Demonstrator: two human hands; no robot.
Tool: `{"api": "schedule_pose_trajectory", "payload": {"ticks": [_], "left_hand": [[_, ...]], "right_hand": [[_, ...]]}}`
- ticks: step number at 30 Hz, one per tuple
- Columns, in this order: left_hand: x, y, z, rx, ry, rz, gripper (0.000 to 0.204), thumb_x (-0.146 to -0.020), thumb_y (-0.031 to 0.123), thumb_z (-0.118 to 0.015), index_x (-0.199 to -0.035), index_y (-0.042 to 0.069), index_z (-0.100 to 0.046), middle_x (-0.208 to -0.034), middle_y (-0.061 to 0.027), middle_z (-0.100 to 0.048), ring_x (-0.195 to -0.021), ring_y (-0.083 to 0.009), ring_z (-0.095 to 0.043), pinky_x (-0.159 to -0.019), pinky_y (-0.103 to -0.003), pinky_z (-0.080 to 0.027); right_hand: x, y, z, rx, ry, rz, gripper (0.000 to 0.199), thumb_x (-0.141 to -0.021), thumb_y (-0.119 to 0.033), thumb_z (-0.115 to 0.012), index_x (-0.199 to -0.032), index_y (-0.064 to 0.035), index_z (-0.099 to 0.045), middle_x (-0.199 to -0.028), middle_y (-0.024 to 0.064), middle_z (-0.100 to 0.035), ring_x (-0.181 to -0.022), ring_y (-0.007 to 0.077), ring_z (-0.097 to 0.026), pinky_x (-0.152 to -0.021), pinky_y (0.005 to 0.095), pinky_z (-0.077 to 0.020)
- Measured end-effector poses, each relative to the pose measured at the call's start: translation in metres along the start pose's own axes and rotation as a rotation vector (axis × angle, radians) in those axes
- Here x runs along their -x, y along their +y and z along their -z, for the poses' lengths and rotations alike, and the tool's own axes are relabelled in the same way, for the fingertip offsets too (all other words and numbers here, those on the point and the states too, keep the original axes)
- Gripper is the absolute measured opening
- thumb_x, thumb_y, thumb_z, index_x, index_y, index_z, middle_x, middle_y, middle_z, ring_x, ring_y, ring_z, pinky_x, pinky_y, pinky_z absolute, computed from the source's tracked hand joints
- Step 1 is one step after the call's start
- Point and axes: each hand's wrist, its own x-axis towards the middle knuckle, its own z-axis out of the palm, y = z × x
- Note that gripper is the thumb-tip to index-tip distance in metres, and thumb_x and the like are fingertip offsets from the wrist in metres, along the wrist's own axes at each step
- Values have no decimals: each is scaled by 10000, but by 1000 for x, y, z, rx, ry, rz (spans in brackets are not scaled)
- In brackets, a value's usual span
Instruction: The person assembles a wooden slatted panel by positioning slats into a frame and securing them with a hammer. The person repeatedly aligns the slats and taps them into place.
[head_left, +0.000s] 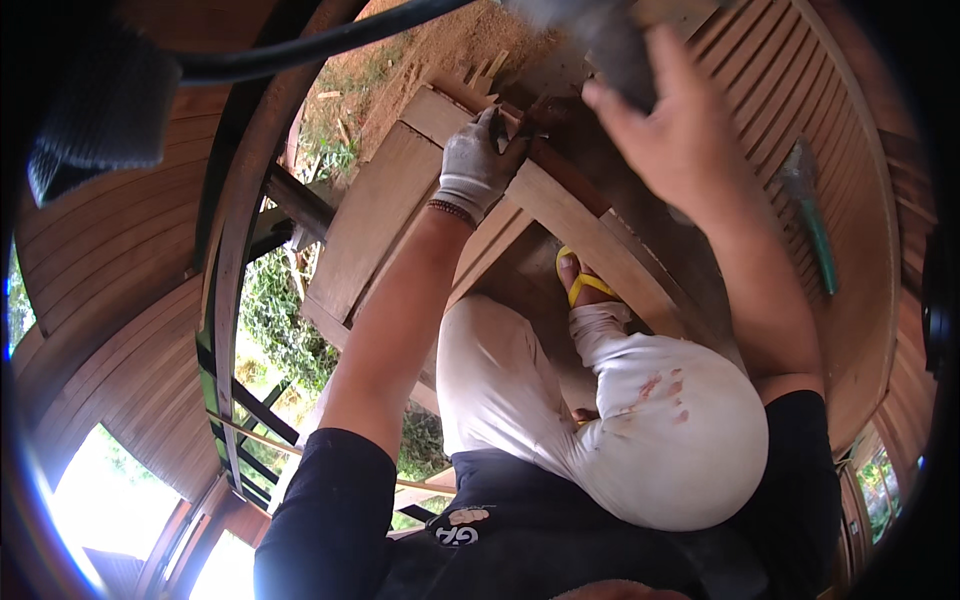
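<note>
Smearing across the upper edge, a dark grey object [625, 65] at the bare right hand [680, 135] is partly cut off and too blurred for me to identify. From my remote post, I see thumb and finger spread around it; whether they grip it, I cannot tell. The left hand [475, 160], in a grey glove with dark fingertips, bends its fingers over the upper end of a flat, pale-brown wooden beam [600, 245], hiding that end; whether they clench anything, I cannot make out. The beam lies ahead of the knees in stained white trousers [660, 440], its long axis slanting from upper left to lower right. A green-handled tool [815, 235] shows against a slatted brown wooden panel [770, 75].
</note>
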Motion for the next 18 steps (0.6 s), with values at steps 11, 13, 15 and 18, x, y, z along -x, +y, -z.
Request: {"api": "schedule_pose_trajectory", "payload": {"ticks": [11,13,15,18], "left_hand": [[6,7,1,28,50,-22,319,-866,350,-701,-978,56,-645,-894,-178,-702,-832,-367,-686,-754,-438,-537],[10,8,1,43,23,-18,360,-862,377,-696,-1025,64,-625,-899,-181,-693,-831,-384,-677,-739,-460,-530],[8,11,4,21,-30,8,443,-868,423,-679,-1106,57,-606,-955,-190,-691,-866,-407,-671,-748,-486,-534],[3,6,0,7,-55,45,470,-862,433,-685,-1135,59,-605,-1004,-206,-685,-913,-413,-665,-790,-488,-535]], "right_hand": [[6,-20,1,130,-110,-165,304,-837,-145,-725,-1011,-2,-520,-811,212,-675,-743,393,-685,-672,462,-545],[1,-19,1,-157,226,-114,333,-840,-167,-768,-985,7,-524,-778,186,-663,-703,343,-677,-660,430,-542],[16,-7,-17,-17,95,-148,345,-852,-182,-771,-988,20,-526,-781,187,-664,-706,332,-683,-663,423,-548],[35,11,-30,473,-660,-189,339,-859,-197,-748,-997,23,-530,-807,211,-666,-743,378,-686,-703,446,-555]]}}
